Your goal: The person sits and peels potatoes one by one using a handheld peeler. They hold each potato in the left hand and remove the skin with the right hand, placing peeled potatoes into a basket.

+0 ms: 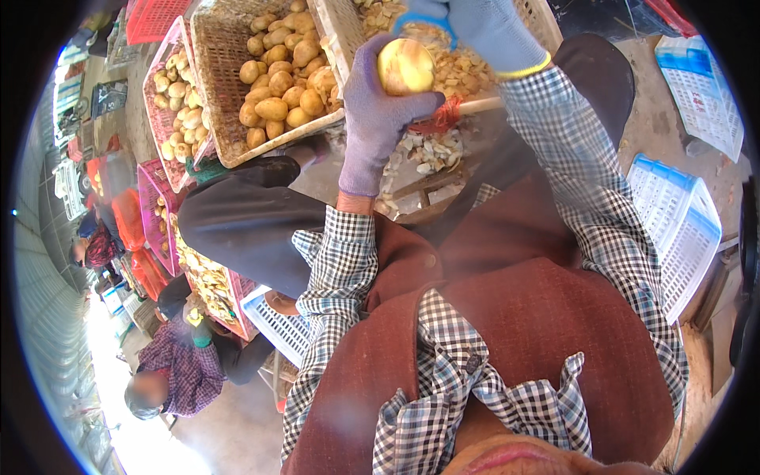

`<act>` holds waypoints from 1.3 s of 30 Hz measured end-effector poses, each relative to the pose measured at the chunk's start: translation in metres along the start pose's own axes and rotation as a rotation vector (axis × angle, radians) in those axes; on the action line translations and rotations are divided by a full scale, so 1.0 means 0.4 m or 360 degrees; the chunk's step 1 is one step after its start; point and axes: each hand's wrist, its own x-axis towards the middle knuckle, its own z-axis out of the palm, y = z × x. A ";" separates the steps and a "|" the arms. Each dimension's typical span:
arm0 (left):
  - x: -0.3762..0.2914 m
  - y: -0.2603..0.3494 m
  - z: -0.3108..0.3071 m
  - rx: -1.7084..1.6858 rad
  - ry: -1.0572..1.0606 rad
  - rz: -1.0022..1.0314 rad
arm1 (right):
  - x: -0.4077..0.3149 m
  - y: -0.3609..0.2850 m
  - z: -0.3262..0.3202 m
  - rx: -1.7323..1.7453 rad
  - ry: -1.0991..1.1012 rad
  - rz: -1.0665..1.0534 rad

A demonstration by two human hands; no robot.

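My left hand [380, 107], in a purple knit glove, holds up a partly peeled potato [407, 67] with yellow flesh showing. To the right my right hand [481, 29], in a grey-blue glove with a yellow cuff edge, is closed around a blue-handled tool [424, 22], probably a peeler; motion blur and the picture's top edge hide part of it. Beneath both hands are heaped potato peelings [466, 74] in a crate. A red wrapping [439, 116] surrounds part of a light-coloured bar near my left thumb.
Unpeeled potatoes [279, 83] fill part of a dirty plastic crate [219, 77] on the left. Beyond it is a pink crate [157, 124] of potatoes. A co-worker [184, 368] sits at lower left beside a crate of peelings [205, 273]. White-and-blue baskets [683, 225] stand at right.
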 end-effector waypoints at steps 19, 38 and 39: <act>-0.001 -0.013 -0.002 0.0502 0.0156 0.0266 | 0.019 -0.012 -0.019 -0.0002 0.0116 -0.0187; -0.008 -0.009 0.008 0.0686 0.0269 0.0422 | 0.018 -0.016 -0.019 0.0042 0.0120 -0.0105; -0.004 -0.014 0.011 0.0652 0.0275 0.0408 | 0.032 -0.025 -0.036 -0.0008 0.0117 -0.0291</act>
